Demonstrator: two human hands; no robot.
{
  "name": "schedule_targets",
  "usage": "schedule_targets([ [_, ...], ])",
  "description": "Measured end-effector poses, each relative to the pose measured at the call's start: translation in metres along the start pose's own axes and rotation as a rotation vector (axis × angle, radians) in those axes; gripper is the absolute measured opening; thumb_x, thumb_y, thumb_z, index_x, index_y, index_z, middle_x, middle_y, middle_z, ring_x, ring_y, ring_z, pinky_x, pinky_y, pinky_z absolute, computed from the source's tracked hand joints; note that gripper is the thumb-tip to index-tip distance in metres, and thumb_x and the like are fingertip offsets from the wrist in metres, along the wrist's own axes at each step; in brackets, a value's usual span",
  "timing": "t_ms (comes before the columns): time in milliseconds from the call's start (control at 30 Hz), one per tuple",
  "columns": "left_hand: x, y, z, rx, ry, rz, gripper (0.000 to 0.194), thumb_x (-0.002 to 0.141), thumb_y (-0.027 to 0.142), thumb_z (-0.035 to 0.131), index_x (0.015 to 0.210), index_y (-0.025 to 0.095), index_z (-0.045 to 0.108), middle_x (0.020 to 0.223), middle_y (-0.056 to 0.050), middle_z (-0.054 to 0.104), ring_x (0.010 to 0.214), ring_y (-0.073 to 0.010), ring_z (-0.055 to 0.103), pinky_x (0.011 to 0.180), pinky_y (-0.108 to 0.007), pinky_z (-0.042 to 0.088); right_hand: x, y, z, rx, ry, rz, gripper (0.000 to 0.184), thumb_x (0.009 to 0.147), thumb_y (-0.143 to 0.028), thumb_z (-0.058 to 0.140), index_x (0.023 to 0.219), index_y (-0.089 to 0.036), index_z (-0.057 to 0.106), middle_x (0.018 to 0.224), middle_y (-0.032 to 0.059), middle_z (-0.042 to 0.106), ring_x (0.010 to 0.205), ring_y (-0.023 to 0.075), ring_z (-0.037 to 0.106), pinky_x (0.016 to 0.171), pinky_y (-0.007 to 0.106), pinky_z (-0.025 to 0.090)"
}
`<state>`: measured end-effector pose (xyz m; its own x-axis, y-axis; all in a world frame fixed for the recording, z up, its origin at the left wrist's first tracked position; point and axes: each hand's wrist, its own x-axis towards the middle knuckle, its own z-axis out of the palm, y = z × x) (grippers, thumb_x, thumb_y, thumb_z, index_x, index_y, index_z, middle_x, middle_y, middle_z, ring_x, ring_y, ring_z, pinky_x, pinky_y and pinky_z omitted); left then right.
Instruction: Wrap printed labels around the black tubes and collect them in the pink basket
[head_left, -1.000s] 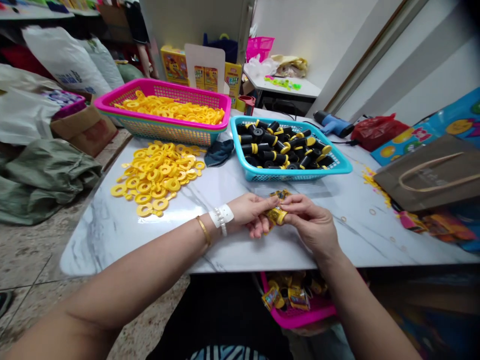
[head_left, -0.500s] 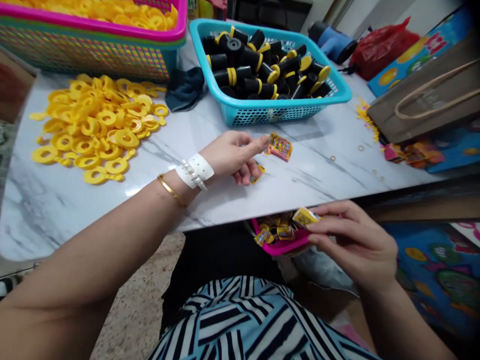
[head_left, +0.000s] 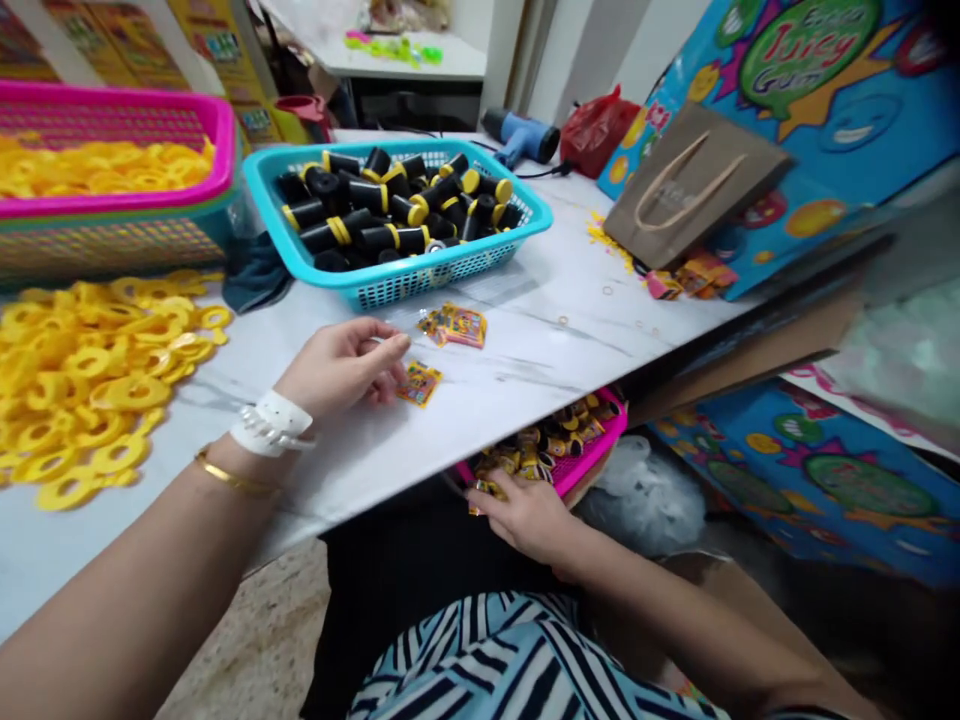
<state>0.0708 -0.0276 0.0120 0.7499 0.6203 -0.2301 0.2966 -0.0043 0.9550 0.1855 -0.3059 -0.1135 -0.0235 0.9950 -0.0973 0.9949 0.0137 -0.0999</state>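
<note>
My left hand (head_left: 352, 370) rests on the marble-patterned table, its fingers curled in. Its fingertips meet the left edge of a small yellow printed packet (head_left: 421, 384) lying flat. Just beyond, a few similar packets (head_left: 461, 326) lie together, apart from the thumb. Below the table edge, my right hand (head_left: 529, 515) reaches into a pink basket (head_left: 619, 425) full of small yellow-and-dark wrapped pieces (head_left: 577, 425). Its fingers are closed at the near left corner, where a small yellow packet (head_left: 475, 508) shows at the fingertips; part of the grip is hidden.
A turquoise basket (head_left: 360, 285) of black cylinders with yellow ends stands behind my left hand. Yellow plastic rings (head_left: 112, 380) are heaped at left, before a pink-rimmed basket (head_left: 229, 150). A brown paper bag (head_left: 682, 190) and blue printed boxes (head_left: 885, 120) stand right.
The view has swung to the right. My right hand has gone from above the basket's right side down into its near left corner. More of the packet by my left fingers shows.
</note>
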Motion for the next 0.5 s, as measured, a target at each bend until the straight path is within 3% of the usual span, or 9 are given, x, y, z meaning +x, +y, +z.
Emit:
schedule_targets([
  [167,0.001,-0.005,-0.003,0.028,0.081,0.039,0.032,0.082,0.047,0.069,0.088,0.017,0.060,0.063,-0.003,0.068,0.041,-0.0114,0.056,0.041,-0.020,0.040,-0.029,0.043,0.003,-0.157,0.377,0.165,0.036,0.093,-0.020,0.057,0.127,-0.025,0.068,0.127,0.0166,0.066,0.079,0.0196,0.072,0.065,0.027,0.056],
  [233,0.003,-0.009,-0.004,0.118,0.122,0.064,0.028,0.084,0.045,0.065,0.088,0.018,0.062,0.062,-0.001,0.068,0.041,-0.0117,0.055,0.042,-0.020,0.039,-0.029,0.060,-0.008,-0.150,0.465,0.134,0.034,0.094,-0.017,0.055,0.124,-0.021,0.070,0.121,0.0172,0.070,0.074,0.0183,0.073,0.061,0.026,0.056],
  [400,0.007,-0.016,-0.009,0.439,0.242,0.139,0.024,0.090,0.039,0.056,0.082,0.018,0.067,0.059,0.000,0.066,0.047,-0.0129,0.055,0.053,-0.023,0.040,0.011,0.064,-0.082,0.111,0.639,-0.277,0.037,0.090,-0.008,0.059,0.124,-0.021,0.068,0.098,0.0068,0.078,0.083,0.0159,0.074,0.075,0.025,0.059],
  [500,0.002,-0.016,-0.005,0.635,0.207,0.184,0.022,0.086,0.039,0.063,0.083,0.018,0.069,0.065,-0.002,0.066,0.059,-0.0159,0.059,0.058,-0.025,0.040,0.059,0.052,-0.119,0.233,0.719,-0.333,0.033,0.089,-0.007,0.062,0.118,-0.022,0.069,0.089,0.0045,0.077,0.076,0.0142,0.072,0.070,0.024,0.057],
])
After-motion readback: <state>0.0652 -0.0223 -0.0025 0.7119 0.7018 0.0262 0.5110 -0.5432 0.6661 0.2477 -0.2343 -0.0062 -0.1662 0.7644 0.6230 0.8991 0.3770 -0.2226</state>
